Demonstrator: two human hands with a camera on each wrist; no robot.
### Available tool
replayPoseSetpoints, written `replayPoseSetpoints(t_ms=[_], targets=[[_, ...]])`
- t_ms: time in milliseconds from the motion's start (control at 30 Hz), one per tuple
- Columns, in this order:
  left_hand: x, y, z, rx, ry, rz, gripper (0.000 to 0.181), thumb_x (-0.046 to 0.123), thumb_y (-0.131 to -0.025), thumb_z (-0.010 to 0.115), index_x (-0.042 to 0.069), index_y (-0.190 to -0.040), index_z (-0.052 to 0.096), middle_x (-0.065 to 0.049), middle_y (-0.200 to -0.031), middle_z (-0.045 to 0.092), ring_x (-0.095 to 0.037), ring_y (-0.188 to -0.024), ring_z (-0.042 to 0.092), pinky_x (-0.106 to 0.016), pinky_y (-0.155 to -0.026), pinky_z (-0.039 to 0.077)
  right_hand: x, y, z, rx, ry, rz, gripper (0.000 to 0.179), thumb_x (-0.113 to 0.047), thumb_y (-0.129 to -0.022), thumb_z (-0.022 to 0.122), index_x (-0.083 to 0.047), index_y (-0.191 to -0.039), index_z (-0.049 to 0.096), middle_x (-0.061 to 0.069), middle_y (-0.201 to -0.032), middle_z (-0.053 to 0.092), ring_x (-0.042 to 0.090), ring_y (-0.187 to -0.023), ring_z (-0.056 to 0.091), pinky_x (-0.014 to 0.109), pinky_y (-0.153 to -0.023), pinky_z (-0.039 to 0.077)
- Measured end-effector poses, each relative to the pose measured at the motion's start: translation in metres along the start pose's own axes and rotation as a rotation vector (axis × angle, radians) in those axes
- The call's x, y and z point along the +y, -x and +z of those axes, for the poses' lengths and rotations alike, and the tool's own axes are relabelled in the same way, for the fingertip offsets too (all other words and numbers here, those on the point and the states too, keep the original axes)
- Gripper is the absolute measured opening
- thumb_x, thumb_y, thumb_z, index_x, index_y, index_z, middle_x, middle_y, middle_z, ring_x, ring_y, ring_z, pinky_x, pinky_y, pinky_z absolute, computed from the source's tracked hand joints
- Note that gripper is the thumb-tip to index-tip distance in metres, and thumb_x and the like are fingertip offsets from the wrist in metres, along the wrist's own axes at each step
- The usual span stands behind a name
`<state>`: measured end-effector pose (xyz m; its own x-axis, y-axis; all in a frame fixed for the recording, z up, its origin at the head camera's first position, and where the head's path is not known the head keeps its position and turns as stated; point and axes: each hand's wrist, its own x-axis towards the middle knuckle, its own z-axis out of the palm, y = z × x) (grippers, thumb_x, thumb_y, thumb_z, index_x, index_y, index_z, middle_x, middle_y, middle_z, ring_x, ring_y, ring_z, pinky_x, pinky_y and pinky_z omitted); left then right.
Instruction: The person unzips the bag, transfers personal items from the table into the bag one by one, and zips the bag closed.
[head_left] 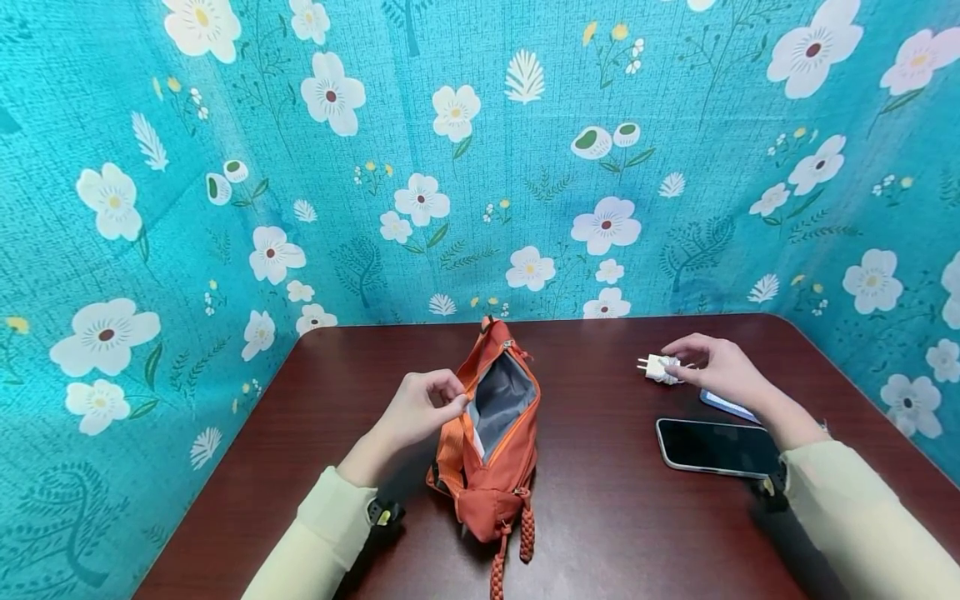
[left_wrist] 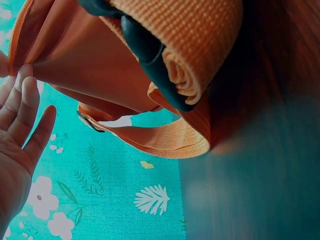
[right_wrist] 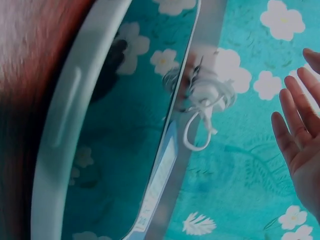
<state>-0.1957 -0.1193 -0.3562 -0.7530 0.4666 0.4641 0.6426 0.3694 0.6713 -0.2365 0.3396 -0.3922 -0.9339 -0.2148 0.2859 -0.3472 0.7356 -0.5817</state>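
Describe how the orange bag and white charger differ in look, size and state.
The bag is orange fabric with a grey lining; the charger is white with two prongs. The bag is larger than the charger. The bag gapes open, while the charger's cable is bundled up. Both include cord: the bag's braided pulls, the charger's cable.

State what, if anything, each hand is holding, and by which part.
The left hand pinches the orange bag by its opening's zippered edge; the right hand, near the white charger, holds nothing.
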Motion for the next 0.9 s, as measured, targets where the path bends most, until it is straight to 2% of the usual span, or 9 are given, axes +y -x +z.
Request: replayPoseSetpoints(t_ms=[233, 267, 400, 533, 700, 900], targets=[[-0.04, -0.001, 0.009, 0.013, 0.006, 0.05, 0.012, 0.003, -0.084, 0.071, 0.013, -0.081, 0.066, 0.009, -0.069, 0.06, -0.01, -0.058, 0.053, -0.026, -0.053, 0.047, 0.019, -0.011, -0.001, -0.032, 0.033, 0.061, 0.042, -0.026, -0.088, 0.073, -0.001, -0.121, 0.064, 0.025, -0.116, 0.061, 0.038, -0.099, 0.06, 0.039, -0.073, 0.052], [-0.04, -0.001, 0.009, 0.013, 0.009, 0.052, 0.012, 0.002, -0.084, 0.071, 0.013, -0.081, 0.066, 0.009, -0.069, 0.06, -0.01, -0.058, 0.053, -0.027, -0.053, 0.047, 0.021, -0.012, 0.0, -0.042, 0.03, 0.07, 0.044, -0.026, -0.087, 0.074, -0.001, -0.121, 0.063, 0.026, -0.117, 0.06, 0.038, -0.1, 0.059, 0.041, -0.074, 0.052], [-0.039, -0.001, 0.01, 0.008, 0.025, 0.046, 0.013, 0.002, -0.085, 0.071, 0.013, -0.081, 0.067, 0.008, -0.069, 0.061, -0.011, -0.059, 0.053, -0.026, -0.053, 0.046, 0.028, -0.018, 0.006, -0.087, 0.014, 0.088, 0.049, -0.026, -0.086, 0.076, 0.001, -0.124, 0.061, 0.028, -0.121, 0.059, 0.04, -0.105, 0.056, 0.047, -0.079, 0.052], [-0.039, -0.002, 0.01, 0.002, 0.021, 0.026, 0.011, 0.001, -0.084, 0.071, 0.011, -0.081, 0.067, 0.006, -0.069, 0.062, -0.011, -0.059, 0.053, -0.026, -0.054, 0.046, 0.034, -0.023, 0.013, -0.113, 0.016, 0.071, 0.052, -0.025, -0.084, 0.078, 0.002, -0.125, 0.061, 0.027, -0.12, 0.06, 0.04, -0.106, 0.056, 0.05, -0.081, 0.05], [-0.036, -0.003, 0.01, -0.006, 0.004, 0.004, 0.009, -0.003, -0.083, 0.071, 0.004, -0.081, 0.067, 0.001, -0.069, 0.062, -0.012, -0.058, 0.052, -0.026, -0.054, 0.045, 0.041, -0.03, 0.019, -0.138, 0.041, 0.073, 0.053, -0.022, -0.081, 0.08, 0.002, -0.125, 0.062, 0.025, -0.117, 0.062, 0.033, -0.097, 0.056, 0.043, -0.076, 0.049], [-0.005, -0.003, 0.002, -0.018, 0.023, 0.003, 0.008, -0.006, -0.083, 0.068, 0.001, -0.08, 0.066, -0.002, -0.068, 0.062, -0.013, -0.058, 0.052, -0.027, -0.055, 0.046, 0.048, -0.033, 0.024, -0.174, 0.058, 0.1, 0.054, -0.02, -0.08, 0.081, 0.004, -0.124, 0.061, 0.023, -0.108, 0.063, 0.029, -0.086, 0.054, 0.037, -0.07, 0.047]])
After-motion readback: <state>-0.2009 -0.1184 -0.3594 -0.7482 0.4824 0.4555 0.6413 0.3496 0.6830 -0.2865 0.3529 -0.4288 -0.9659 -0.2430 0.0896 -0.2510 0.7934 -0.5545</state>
